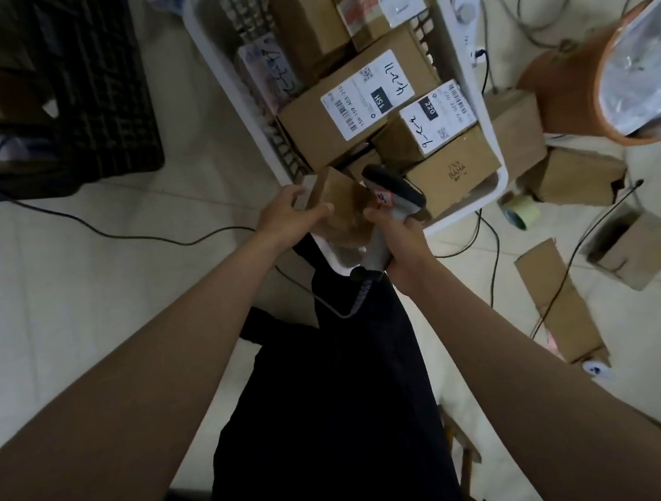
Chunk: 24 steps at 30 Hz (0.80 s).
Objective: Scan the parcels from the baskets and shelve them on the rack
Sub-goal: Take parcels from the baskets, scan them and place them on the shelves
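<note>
Small cardboard parcel (pixel 342 207) is pinched in the left hand (pixel 289 218) fingers just below the white basket (pixel 483 115), right hand (pixel 396 242) clenched around the barcode scanner (pixel 391 197) beside it. Looks like scanning; shelving comes next.

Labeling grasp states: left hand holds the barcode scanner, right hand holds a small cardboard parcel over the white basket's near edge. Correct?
Sides are swapped. In the head view, the left hand holds the small cardboard parcel, and the right hand grips the barcode scanner. Both are at the near edge of the white basket, as stated.
</note>
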Available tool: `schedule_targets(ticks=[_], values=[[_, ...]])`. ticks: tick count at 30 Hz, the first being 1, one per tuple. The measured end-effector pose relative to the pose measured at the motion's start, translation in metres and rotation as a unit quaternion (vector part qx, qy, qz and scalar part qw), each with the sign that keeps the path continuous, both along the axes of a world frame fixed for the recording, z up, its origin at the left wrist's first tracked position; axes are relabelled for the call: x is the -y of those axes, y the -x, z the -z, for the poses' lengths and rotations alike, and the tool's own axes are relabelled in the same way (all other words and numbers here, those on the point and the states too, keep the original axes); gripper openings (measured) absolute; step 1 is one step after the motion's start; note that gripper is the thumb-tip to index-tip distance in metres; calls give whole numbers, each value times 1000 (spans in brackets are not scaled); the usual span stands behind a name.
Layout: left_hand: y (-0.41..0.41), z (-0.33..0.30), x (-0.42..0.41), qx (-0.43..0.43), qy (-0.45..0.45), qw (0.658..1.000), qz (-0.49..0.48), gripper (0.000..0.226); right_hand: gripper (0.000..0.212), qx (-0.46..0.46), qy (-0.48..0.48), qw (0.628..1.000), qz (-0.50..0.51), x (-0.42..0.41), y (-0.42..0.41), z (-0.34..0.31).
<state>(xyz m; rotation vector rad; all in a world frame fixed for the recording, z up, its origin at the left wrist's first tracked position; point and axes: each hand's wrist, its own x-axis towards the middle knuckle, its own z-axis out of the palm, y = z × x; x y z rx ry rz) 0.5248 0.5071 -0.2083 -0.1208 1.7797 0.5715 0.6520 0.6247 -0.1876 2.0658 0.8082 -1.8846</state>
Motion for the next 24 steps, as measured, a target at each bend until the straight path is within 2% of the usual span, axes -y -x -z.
schedule_targets(ticks=[3, 9, 13, 15, 16, 20, 24], values=[[-6, 8, 3, -8, 0, 1000, -18, 59, 46, 3, -5, 1000, 3, 2, -2, 4], [-1, -10, 18, 7, 17, 998, -56, 56, 13, -20, -25, 999, 4, -6, -3, -17], [1, -48, 32, 23, 13, 995, -99, 67, 35, -36, -38, 998, -26, -8, 6, -60], [3, -76, 40, 38, 10, 993, -115, 88, 36, -41, -40, 998, -38, -10, 13, -86], [6, -94, 45, 46, 4, 992, -119, 92, 30, -49, -41, 997, -46, -12, 17, -101], [24, -182, 70, 56, -35, 989, -130, 67, 12, -123, -24, 990, -72, -12, 43, -173], [42, -275, 102, -7, -67, 986, -155, 65, 31, -163, -35, 977, -136, 1, 81, -253]])
